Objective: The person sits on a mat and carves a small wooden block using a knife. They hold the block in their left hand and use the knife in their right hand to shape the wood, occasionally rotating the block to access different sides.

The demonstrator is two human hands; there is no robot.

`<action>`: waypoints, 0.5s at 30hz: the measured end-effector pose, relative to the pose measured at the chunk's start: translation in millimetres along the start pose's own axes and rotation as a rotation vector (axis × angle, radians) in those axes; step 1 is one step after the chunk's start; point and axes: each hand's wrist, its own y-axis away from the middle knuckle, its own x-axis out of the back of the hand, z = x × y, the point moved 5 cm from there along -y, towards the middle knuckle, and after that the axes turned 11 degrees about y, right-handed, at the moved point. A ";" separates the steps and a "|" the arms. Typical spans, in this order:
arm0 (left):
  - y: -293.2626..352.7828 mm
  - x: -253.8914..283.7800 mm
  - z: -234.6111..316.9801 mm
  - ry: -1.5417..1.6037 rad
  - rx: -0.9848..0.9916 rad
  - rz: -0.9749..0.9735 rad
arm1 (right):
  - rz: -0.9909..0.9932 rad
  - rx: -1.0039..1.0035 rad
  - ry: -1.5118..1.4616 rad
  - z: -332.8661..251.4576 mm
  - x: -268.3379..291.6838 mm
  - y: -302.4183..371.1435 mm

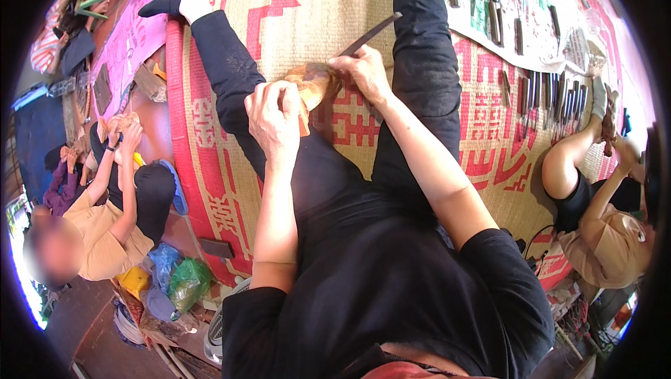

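Note:
My left hand (274, 110) is closed over the near left side of a carved piece of light brown wood (327, 89), between my thighs. Its fingers hide part of the wood. My right hand (363, 71) grips a long, dark, flat tool (377, 31) that looks like a file. One end of the tool points up and to the right, towards my right shin. The right fingers are at the far right side of the carving, where the tool's other end is hidden or blurred.
My outstretched legs flank the work on a red and straw-coloured woven mat (482, 127). Rows of carving tools (556, 96) lie at right, some on a white sheet (538, 43). One co-worker (112, 218) sits at left, another (601, 232) at right. A dark block (217, 247) lies near the mat's left edge.

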 end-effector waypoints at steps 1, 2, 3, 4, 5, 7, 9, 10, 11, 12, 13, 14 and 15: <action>-0.8 -0.6 -0.1 -0.004 0.002 -0.004 | -0.077 0.031 0.053 4.9 -7.0 -1.3; -1.3 -1.1 0.1 -0.009 0.004 -0.009 | -0.102 0.065 0.162 9.3 -10.7 -0.6; -1.4 -1.7 1.5 -0.008 -0.002 -0.008 | -0.073 0.065 0.161 14.1 -9.2 0.3; -1.0 -2.3 2.8 -0.011 -0.007 -0.006 | -0.047 0.065 0.158 10.7 -10.4 3.5; -0.6 -2.6 3.8 -0.014 -0.011 -0.004 | -0.008 0.043 0.142 9.5 -8.0 1.9; 0.1 -2.5 5.7 -0.009 -0.019 -0.007 | 0.071 0.000 0.110 8.6 0.8 -6.3; -0.6 -2.4 5.5 -0.005 -0.026 -0.008 | 0.116 0.019 0.069 23.1 11.7 -18.9; 1.0 -2.0 2.3 -0.006 -0.021 -0.005 | 0.084 0.003 -0.035 19.5 10.3 -17.2; 1.9 -1.6 0.8 -0.007 -0.015 -0.003 | 0.041 0.014 0.015 15.4 6.8 -13.5; 2.1 -1.5 1.7 -0.017 -0.023 -0.001 | -0.002 0.025 0.066 11.3 2.4 -7.5; 1.0 -0.7 5.6 -0.026 -0.031 0.000 | -0.043 0.035 0.116 5.8 -3.5 -2.2; 1.0 -0.7 8.4 -0.036 -0.039 0.001 | -0.074 0.036 0.143 12.5 -9.6 -0.7; 2.3 -1.8 9.6 -0.034 -0.042 -0.001 | -0.052 0.045 0.188 10.5 -9.7 2.1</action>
